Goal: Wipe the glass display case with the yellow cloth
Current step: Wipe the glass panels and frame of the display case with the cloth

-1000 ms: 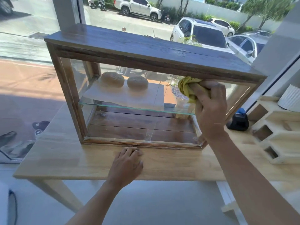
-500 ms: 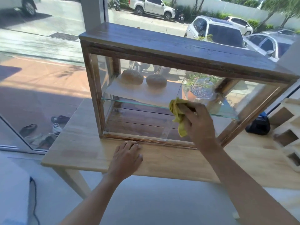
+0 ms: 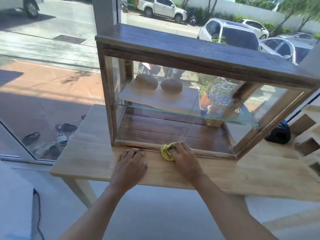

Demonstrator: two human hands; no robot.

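Observation:
A glass display case with a dark wooden frame (image 3: pixel 190 49) stands on a light wooden table (image 3: pixel 90 153). On its glass shelf lie two round buns (image 3: pixel 146 81) on a white board, with a clear glass dome (image 3: pixel 219 94) to their right. My right hand (image 3: pixel 185 157) grips a bunched yellow cloth (image 3: pixel 165 151) and holds it against the bottom front rail of the case, near the middle. My left hand (image 3: pixel 130 163) rests flat on the table just left of the cloth, fingertips close to the case's base.
A large window behind the case looks onto a street with parked cars. Sandals (image 3: pixel 62 135) lie outside, lower left. A black object (image 3: pixel 278 134) sits on the table at the case's right end, and light wooden shelving (image 3: pixel 308 135) stands at the far right.
My right hand has carried the cloth from the upper right of the front glass down and left to the bottom rail. The left hand stayed on the table. The view shifted left.

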